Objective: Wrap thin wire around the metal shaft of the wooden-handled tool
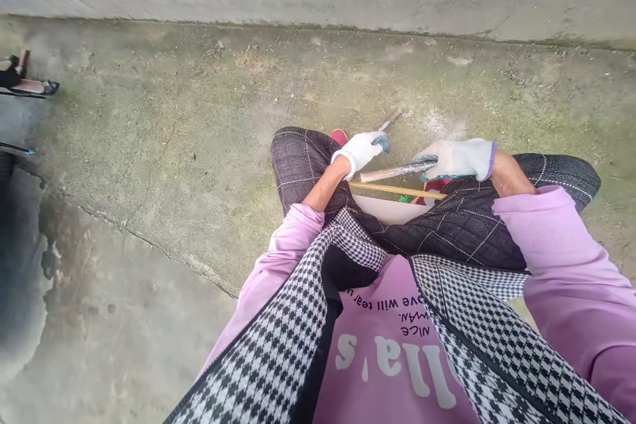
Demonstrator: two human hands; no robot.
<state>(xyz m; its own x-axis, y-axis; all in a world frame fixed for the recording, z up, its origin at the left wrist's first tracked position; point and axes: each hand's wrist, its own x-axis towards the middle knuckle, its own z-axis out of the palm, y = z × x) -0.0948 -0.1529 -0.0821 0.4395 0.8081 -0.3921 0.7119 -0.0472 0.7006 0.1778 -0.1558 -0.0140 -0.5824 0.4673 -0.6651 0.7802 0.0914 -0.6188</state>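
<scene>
Concrete (163, 126) underfoot, with a white powdery patch (440, 122) just beyond the gloved right hand (460, 159). In that hand, a silver-banded stick (390, 173), grip wrapped around its silvery end, the paler end pointing across toward the wrist of the gloved left hand (362, 149). On that side, a slender stick (390, 120), grip curled about its near end, free tip angled outward over the concrete. Cannot tell the exact thumb placement on either side. Closer to the body, a yellowish rod (392, 189) across the gap between the legs of the checked trousers (303, 159).

Best, by judgement, to keep the silver-banded stick clear of that rod, so as to avoid knocking or snagging. Favour a full wrap of the fingers over a loose pinch, given a possibly slick silvery surface under glove fabric. Keep the slender stick aimed away from the legs, as now. Steady both forearms near the thighs for small, controlled movements. Avoid trailing either glove through the white powdery patch; with dusty fingers, probably less hold. Watch both free ends, well apart unless deliberately brought together.
</scene>
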